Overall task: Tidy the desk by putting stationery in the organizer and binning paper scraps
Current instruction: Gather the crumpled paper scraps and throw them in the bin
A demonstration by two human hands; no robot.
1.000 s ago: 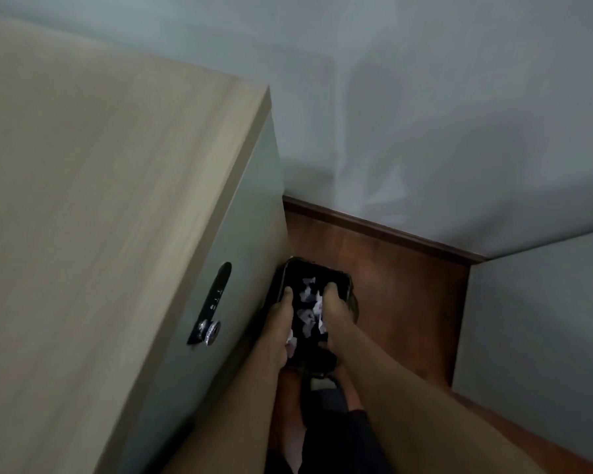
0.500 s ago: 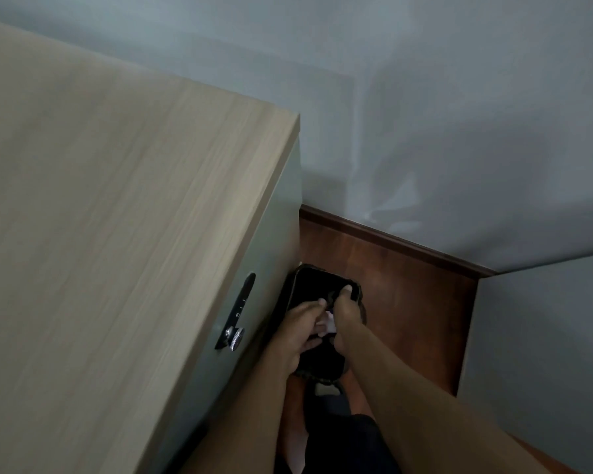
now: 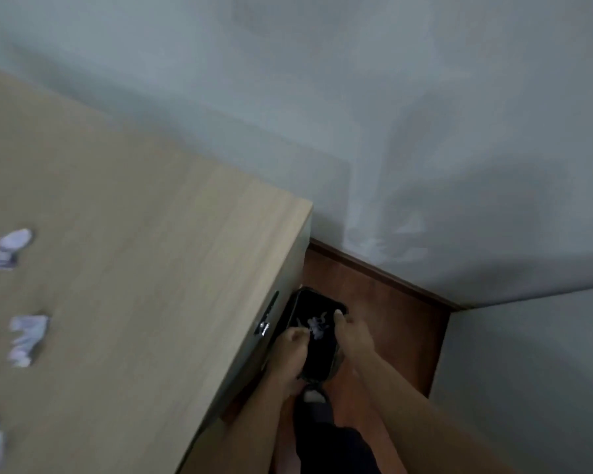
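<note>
Both hands hang over the black plastic bin (image 3: 317, 350) on the reddish wooden floor (image 3: 384, 323) beside the light wooden table (image 3: 134, 268). The left hand (image 3: 293, 343) is curled closed and the right hand (image 3: 351, 331) loosely spread, both empty. White paper scraps (image 3: 317, 325) lie inside the bin; more crumpled scraps (image 3: 28, 336) sit on the table.

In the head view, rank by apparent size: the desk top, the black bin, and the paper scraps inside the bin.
1. Desk top, though it is nearest the camera.
2. Black bin on the floor.
3. Paper scraps inside the bin.
</note>
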